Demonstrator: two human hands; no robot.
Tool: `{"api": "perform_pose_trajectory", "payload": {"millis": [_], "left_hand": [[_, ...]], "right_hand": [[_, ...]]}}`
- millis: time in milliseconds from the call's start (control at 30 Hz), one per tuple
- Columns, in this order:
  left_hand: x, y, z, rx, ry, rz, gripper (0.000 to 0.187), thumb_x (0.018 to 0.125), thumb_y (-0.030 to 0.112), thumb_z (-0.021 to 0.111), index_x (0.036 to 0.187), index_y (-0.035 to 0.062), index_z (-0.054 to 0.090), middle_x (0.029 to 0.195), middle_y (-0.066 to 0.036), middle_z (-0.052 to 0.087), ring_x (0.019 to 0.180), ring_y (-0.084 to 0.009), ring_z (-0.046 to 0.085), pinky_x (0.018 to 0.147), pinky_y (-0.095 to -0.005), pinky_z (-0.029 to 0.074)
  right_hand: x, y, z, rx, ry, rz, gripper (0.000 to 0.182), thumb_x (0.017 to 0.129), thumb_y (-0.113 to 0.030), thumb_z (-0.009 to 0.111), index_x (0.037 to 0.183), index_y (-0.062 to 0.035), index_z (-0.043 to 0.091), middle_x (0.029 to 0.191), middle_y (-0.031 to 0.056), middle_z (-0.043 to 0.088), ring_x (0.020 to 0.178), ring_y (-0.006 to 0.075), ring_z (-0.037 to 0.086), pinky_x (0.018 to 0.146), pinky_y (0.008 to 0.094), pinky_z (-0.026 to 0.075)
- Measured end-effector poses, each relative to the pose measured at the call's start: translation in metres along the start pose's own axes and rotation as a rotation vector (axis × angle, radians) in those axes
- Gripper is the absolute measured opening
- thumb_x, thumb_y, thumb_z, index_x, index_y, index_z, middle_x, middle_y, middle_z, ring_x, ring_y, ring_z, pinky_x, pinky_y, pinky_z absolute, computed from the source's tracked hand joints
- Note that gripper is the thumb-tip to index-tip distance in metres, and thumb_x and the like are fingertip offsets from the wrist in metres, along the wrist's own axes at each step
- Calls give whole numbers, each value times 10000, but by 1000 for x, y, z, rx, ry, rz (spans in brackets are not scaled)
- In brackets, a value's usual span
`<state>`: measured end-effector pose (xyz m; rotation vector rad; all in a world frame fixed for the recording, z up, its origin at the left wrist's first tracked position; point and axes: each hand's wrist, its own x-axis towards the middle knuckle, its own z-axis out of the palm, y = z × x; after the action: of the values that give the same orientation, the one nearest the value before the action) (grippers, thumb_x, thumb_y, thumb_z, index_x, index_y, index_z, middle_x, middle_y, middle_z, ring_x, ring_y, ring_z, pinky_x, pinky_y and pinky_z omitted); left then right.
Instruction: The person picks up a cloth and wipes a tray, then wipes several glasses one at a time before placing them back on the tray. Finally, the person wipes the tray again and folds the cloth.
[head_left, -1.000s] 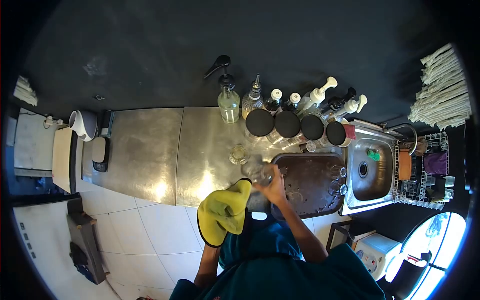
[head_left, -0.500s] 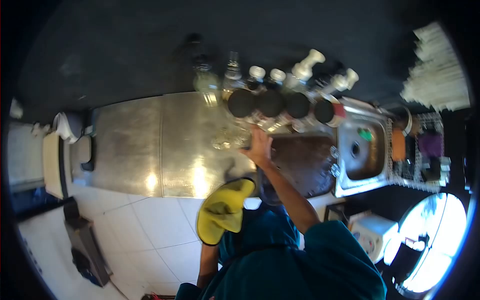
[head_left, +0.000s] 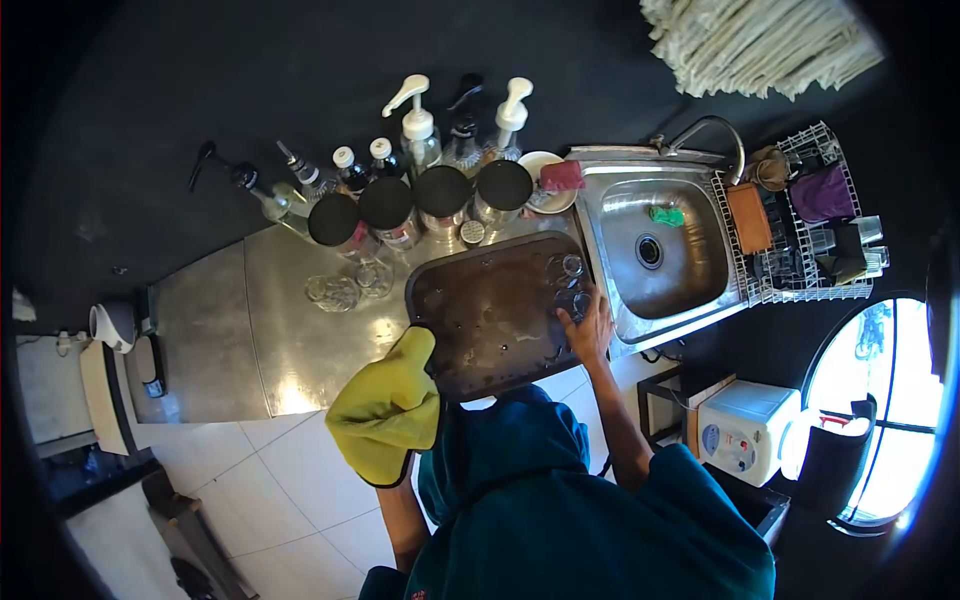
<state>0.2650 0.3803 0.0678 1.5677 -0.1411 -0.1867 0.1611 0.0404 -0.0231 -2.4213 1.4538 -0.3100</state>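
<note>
My right hand (head_left: pixel 592 328) is at the right end of a wet brown tray (head_left: pixel 480 330), its fingers closed round a small clear glass (head_left: pixel 572 302). Another clear glass (head_left: pixel 571 265) stands just behind it on the tray. A yellow-green cloth (head_left: pixel 385 415) covers my left hand at the tray's front left corner, so its fingers are hidden. Two clear glasses (head_left: pixel 333 293) stand together on the steel counter (head_left: pixel 300 340), left of the tray.
Lidded jars (head_left: pixel 441 195) and pump bottles (head_left: pixel 420 130) line the wall behind the tray. A steel sink (head_left: pixel 665 250) holds a green sponge (head_left: pixel 666 216). Further right is a white wire rack (head_left: pixel 810 292) with cloths and glasses. A white dispenser (head_left: pixel 745 430) stands at lower right.
The view has turned toward the sink. My right hand has moved from the tray's left side to the glass at its right end. The cloth-covered left hand stays near the counter's front edge.
</note>
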Motion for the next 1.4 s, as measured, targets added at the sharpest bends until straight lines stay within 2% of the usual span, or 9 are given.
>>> {"api": "perform_pose_trajectory", "payload": {"millis": [267,333,367,467,633,733,1033,1300,1400], "left_hand": [[-10,81,100,96,30,184,222,776,60,707,959,-37,629,869,-33,636,780,-126,594,693,-256,476],[-8,118,120,-291,-122,-137,203,758,4,666,947,-51,616,798,-14,570,701,-90,520,618,-229,420],[3,96,120,-44,-250,175,221,715,-55,605,936,-59,601,768,-5,494,665,-77,440,586,-214,360],[16,104,126,30,-332,78,303,722,49,720,996,-48,631,910,-50,637,850,-125,590,752,-240,464],[14,136,155,13,-286,97,349,809,21,629,1148,-25,560,965,-56,636,848,-130,604,719,-277,505],[9,127,150,-601,-439,-230,266,886,66,625,1130,4,536,1019,-69,609,857,-132,607,712,-266,516],[-17,117,147,-402,-327,-32,514,795,64,730,1245,22,484,1135,-90,594,1016,-180,596,890,-327,494],[-16,147,152,-171,-281,169,488,732,37,774,1156,13,533,1077,-85,609,963,-174,604,842,-318,498],[-12,159,146,-158,-366,135,429,751,37,756,1123,5,545,1054,-77,611,943,-163,602,817,-308,500]], "right_hand": [[18,20,-19,928,-255,114,450,791,-151,747,1156,-31,512,929,87,607,832,156,589,729,301,470],[10,-10,-58,1161,-251,67,430,805,-111,741,1151,-12,506,928,49,593,839,87,545,723,232,438],[10,-18,-69,1210,-295,-5,417,813,-73,723,1161,-6,503,977,61,607,879,101,562,746,236,449],[2,-58,-120,1469,-487,-94,418,824,-36,699,1186,-10,492,1040,81,610,934,125,577,790,253,467],[-20,-101,-182,1400,-621,-487,567,721,114,718,1223,-13,488,1231,119,552,1151,188,538,924,325,488],[-14,-106,-211,1298,-617,-621,567,685,143,714,1196,-10,523,1311,126,510,1199,207,517,951,354,487],[-9,-100,-263,1089,-778,-547,523,890,-161,631,1342,-1,421,1044,152,652,984,169,616,824,284,498],[-12,-99,-264,1450,-926,-415,508,863,-84,663,1303,56,450,1144,137,606,1006,139,579,870,281,480],[-5,-97,-270,1157,-679,-720,551,768,-29,736,1271,15,513,1166,130,605,1036,176,596,880,310,493]]}}
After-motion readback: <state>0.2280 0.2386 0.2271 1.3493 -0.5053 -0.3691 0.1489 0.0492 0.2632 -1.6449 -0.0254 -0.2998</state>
